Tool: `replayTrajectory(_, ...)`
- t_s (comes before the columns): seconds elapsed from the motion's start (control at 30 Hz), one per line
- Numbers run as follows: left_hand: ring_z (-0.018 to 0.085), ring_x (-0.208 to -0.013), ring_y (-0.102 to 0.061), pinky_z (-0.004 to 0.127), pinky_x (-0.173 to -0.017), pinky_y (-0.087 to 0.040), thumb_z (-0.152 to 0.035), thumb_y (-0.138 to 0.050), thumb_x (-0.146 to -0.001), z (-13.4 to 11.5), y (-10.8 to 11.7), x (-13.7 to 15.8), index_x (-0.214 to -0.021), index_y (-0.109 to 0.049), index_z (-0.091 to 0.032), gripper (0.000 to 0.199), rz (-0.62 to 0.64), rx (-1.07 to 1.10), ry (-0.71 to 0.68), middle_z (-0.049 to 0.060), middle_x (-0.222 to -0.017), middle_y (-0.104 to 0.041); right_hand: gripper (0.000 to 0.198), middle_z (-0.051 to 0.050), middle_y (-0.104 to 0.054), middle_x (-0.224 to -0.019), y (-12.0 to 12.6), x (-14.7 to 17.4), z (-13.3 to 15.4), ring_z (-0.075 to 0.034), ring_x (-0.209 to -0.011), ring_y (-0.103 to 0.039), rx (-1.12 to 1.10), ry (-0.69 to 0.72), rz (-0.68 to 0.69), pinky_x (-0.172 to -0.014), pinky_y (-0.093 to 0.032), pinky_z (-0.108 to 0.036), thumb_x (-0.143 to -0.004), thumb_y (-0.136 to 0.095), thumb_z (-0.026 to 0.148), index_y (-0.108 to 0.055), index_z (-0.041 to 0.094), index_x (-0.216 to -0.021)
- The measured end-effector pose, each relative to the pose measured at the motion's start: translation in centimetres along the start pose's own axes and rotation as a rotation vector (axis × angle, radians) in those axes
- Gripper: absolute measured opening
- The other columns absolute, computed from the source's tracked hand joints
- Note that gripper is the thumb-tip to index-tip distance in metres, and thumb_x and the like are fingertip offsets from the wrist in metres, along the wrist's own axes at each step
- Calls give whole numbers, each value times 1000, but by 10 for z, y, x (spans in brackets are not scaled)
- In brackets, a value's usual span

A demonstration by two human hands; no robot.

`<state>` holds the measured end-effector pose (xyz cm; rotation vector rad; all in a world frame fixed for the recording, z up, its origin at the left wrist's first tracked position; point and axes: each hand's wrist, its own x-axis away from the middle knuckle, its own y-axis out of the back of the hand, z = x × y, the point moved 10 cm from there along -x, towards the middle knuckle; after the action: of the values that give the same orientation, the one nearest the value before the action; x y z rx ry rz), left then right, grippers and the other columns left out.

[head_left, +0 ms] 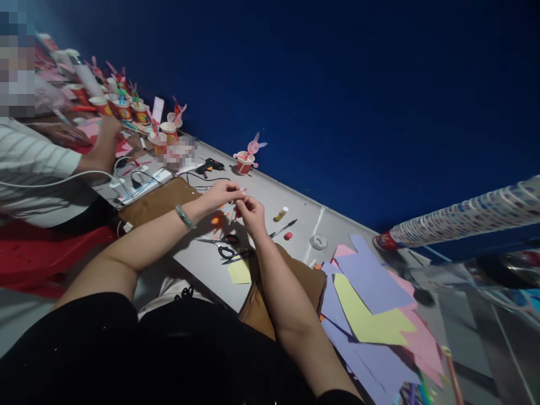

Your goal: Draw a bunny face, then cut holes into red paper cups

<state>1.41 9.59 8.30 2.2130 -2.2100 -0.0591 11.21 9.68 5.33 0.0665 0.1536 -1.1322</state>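
Observation:
My left hand (221,194) and my right hand (252,216) meet above the table, fingertips pinched together. Between them is something small with a bit of pink and white, too small and covered to name. Just below the hands lie orange scraps (216,221) and thin white pieces. Two pairs of scissors, one with black handles (228,239), rest nearer to me, beside a yellow paper piece (239,274). Beyond my hands stands a red-and-white paper cup (245,163) with a pink rabbit figure (253,147) rising from it.
A glue stick (281,214), pen (284,227), red cap (288,236) and tape roll (318,242) lie right of my hands. Coloured paper sheets (375,281) and stacked cups (464,216) are farther right. At left are a glue gun (211,166), power strip (147,185) and another person's arm (101,149).

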Motion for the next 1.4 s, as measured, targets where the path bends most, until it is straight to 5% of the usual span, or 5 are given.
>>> replayTrajectory(0.33, 8, -52, -46, 24, -54, -32, -36, -79, -65, 10, -8, -26, -61, -61, -14, 29, 138, 74, 7, -2, -54, -54, 51, 2, -58, -57, 11, -5, -4, -10, -51, -50, 95, -33, 37, -55, -41, -26, -70, -71, 68, -60, 19, -66)
replayTrajectory(0.6, 7, -54, -49, 23, -55, -34, -40, -80, -70, 29, -26, -48, -66, -59, -14, 34, 343, 169, 51, -2, -59, -57, 50, 3, -55, -51, 29, -9, -13, -9, -50, -47, 97, -124, -79, -53, -38, -26, -70, -73, 66, -59, 19, -62)
replayTrajectory(0.9, 5, -47, -40, 22, -47, -30, -45, -84, -63, 61, -11, -69, -66, -55, -17, 40, 224, 284, 113, -7, -53, -47, 43, 2, -61, -58, 28, -12, -44, -8, -49, -48, 45, -292, -51, -52, -36, -25, -65, -79, 57, -64, 17, -65)
replayTrajectory(1.17, 6, -52, -45, 22, -54, -35, -44, -81, -71, 51, -17, -61, -66, -57, -15, 38, 353, 257, 38, -5, -57, -51, 40, 2, -60, -60, 40, -11, -33, -8, -51, -47, 20, -244, -199, -53, -36, -25, -66, -80, 53, -64, 17, -65)
replayTrajectory(1.4, 7, -53, -52, 22, -56, -40, -43, -76, -77, 55, -8, -68, -70, -56, -16, 34, 234, 233, -31, -3, -60, -58, 40, 1, -60, -58, 46, -10, -35, -9, -48, -46, 155, -237, -218, -50, -34, -26, -72, -75, 54, -61, 18, -62)
